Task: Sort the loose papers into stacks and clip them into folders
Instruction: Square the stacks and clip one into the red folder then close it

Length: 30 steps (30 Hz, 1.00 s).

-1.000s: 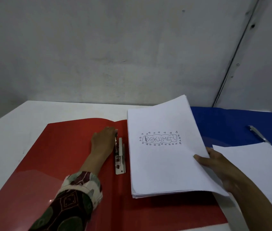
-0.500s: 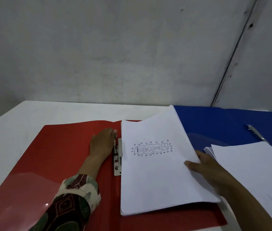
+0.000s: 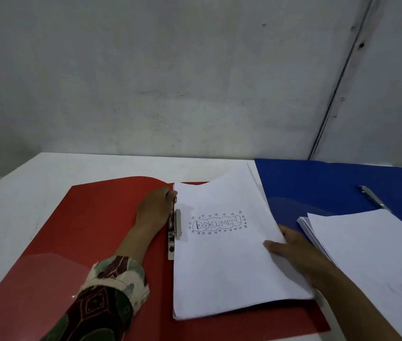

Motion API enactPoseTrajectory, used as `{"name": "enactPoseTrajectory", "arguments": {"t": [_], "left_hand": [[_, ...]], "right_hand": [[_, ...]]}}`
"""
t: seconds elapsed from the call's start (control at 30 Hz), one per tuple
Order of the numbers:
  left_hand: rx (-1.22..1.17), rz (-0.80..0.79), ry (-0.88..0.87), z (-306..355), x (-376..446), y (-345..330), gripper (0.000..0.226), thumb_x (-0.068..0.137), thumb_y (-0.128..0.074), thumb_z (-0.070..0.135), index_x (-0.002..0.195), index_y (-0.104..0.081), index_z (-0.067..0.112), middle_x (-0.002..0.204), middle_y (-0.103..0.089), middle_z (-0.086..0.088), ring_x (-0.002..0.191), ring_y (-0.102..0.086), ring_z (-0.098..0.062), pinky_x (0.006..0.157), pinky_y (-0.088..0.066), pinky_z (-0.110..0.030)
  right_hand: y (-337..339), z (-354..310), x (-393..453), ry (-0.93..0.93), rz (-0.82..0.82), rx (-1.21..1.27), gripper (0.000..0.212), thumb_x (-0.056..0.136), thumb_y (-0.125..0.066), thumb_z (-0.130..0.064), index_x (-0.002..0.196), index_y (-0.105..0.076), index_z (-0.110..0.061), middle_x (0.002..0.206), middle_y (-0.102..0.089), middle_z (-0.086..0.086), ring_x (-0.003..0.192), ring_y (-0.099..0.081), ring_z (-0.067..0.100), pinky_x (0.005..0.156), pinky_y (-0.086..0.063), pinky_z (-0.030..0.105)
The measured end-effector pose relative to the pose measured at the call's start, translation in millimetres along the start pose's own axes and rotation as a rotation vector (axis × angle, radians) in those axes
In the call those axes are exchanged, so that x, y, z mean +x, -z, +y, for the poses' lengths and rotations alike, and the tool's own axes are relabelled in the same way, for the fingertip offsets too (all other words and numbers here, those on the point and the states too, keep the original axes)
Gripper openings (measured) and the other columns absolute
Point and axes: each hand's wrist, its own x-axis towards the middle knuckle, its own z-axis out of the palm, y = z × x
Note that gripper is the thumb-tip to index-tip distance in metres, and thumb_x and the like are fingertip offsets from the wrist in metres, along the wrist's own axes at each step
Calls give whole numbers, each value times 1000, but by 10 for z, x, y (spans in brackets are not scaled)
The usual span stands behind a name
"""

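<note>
A red folder (image 3: 91, 217) lies open on the white table, with a metal spring clip (image 3: 172, 232) along its spine. My left hand (image 3: 154, 210) rests on the folder and its fingers hold the clip's lever. A stack of white papers (image 3: 222, 264), marked "DOKUMEN" on the top sheet, lies on the folder's right half with its left edge against the clip. My right hand (image 3: 291, 249) grips the stack's right edge, thumb on top. A blue folder (image 3: 318, 183) lies open to the right, with its own metal clip (image 3: 373, 198) and a second paper stack (image 3: 372, 254) on it.
The white table (image 3: 22, 193) reaches back to a grey wall. Its left edge runs diagonally at the far left. The two folders cover most of the near surface.
The "DOKUMEN" stack has slid left and squared up until its left edge meets the clip. My right hand moved left with it. My left hand stayed at the clip.
</note>
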Motion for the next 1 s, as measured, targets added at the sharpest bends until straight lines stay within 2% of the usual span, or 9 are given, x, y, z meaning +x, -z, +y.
{"name": "enactPoseTrajectory", "arguments": {"t": [0.07,0.17,0.27,0.33,0.47,0.57,0.8,0.93,1.0], "left_hand": [[-44,13,-7,42,-32,36,36,97,-42,22,61,-41,23,65,-49,5,65,-45,-19,54,-28,-30],[-127,34,-42,46,-112,94,30,95,-46,21,66,-51,19,65,-53,9,63,-47,-13,60,-35,-29],[-179,49,-81,51,-216,156,32,94,-50,19,63,-52,24,65,-54,14,61,-47,-1,58,-34,-11],[-205,62,-87,62,-295,198,27,93,-52,18,66,-56,19,62,-53,15,58,-47,1,54,-35,-6],[-336,43,-16,41,-439,255,25,90,-58,17,65,-62,15,48,-55,10,46,-48,0,48,-35,-8],[-425,-9,73,64,-538,281,27,87,-61,15,61,-62,18,40,-55,17,39,-46,4,42,-31,-7],[-574,-79,233,80,-692,317,20,80,-68,4,63,-64,14,43,-60,16,44,-55,6,44,-37,1],[-462,-165,298,66,-720,334,25,76,-72,2,57,-58,10,34,-55,12,36,-50,4,42,-37,-3],[-362,-212,334,53,-708,340,26,74,-76,8,55,-57,11,48,-58,4,48,-50,-4,49,-39,-14]], "right_hand": [[-4,7,0,6,2,-12,37,91,-56,-9,127,-51,-10,114,-63,7,100,-61,24,76,-49,27],[-19,-2,1,9,14,-10,35,91,-55,-9,126,-51,-9,109,-62,6,94,-59,22,75,-47,28],[-22,-17,3,14,4,-19,35,91,-55,-8,126,-51,-10,109,-61,4,94,-59,21,81,-44,31],[-19,-22,-3,16,0,-42,36,91,-55,-7,126,-50,-10,110,-60,5,99,-58,24,84,-44,33],[-8,-34,26,5,-12,-86,38,89,-56,-7,127,-50,-7,116,-62,8,107,-59,29,95,-46,39],[5,-44,30,-4,-29,-107,36,90,-55,-6,126,-50,-7,116,-62,9,108,-58,29,94,-46,38],[-22,-66,4,13,-25,-195,39,90,-55,-7,129,-48,-6,124,-59,12,105,-56,26,92,-45,34],[-90,-73,-7,86,20,-286,45,91,-56,-15,134,-43,-9,133,-54,9,113,-53,24,92,-40,28],[-120,-65,12,109,48,-398,52,89,-59,-26,136,-41,-12,136,-52,6,121,-50,25,97,-39,29]]}}
